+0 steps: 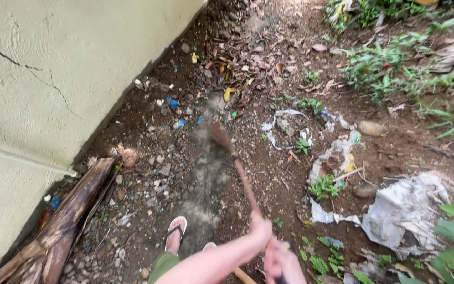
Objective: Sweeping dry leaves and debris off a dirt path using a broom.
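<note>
Both hands grip a broom [236,165] by its thin stick. Left hand [261,229] is wrapped shut higher up the stick; right hand [282,263] is clenched just behind it, near the end. The bristle head is blurred over the dirt, between the wall [53,79] and a torn plastic sheet [403,210]. It looks light and stiff, with springy bristles; best held two-handed on the stick. A foot in a sandal [174,234] stands on the wall side.
</note>
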